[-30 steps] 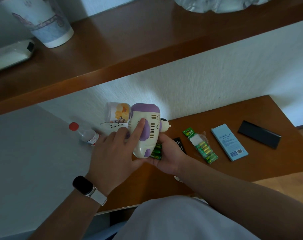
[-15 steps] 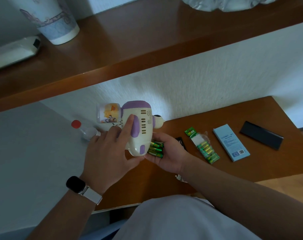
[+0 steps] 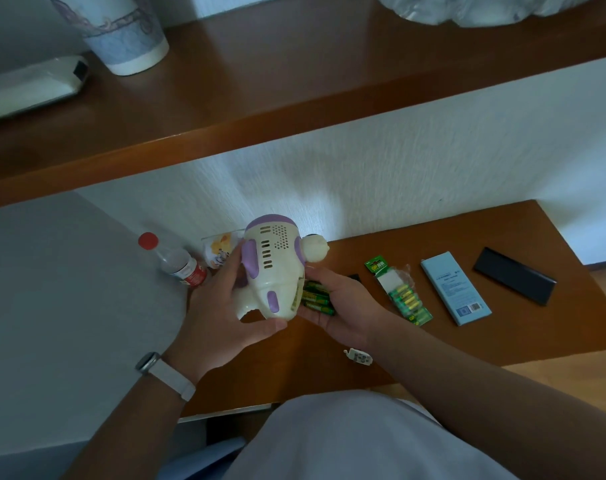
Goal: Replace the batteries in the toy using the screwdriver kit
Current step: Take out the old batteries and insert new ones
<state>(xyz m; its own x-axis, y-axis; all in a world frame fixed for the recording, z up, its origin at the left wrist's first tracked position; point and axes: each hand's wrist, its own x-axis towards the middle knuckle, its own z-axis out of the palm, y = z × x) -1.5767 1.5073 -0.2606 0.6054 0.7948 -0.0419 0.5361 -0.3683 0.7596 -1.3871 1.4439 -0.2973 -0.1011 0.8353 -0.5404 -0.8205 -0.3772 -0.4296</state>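
Above the brown surface (image 3: 467, 341), close in front of the person, the left hand (image 3: 221, 310) grips the cream and purple toy (image 3: 277, 271), fingers wrapped behind its body and thumb under its lower end. The toy is held clear of the surface and tilted, with its round knob pointing up and to the right. Just beside it the right hand (image 3: 343, 306) lies palm up, fingers cupped round a few green batteries (image 3: 317, 297) that sit against the toy's lower side. A watch (image 3: 149, 362) is on the left wrist.

On the surface to the right lie a battery pack (image 3: 407, 296), then a pale blue box (image 3: 455, 289), then a flat black case (image 3: 514, 280), each apart from the next. A small white cover (image 3: 358, 356) lies near the right forearm. A red-capped bottle (image 3: 176, 263) lies left of the toy. A paper cup (image 3: 121, 32) stands on the shelf (image 3: 294, 81) above.
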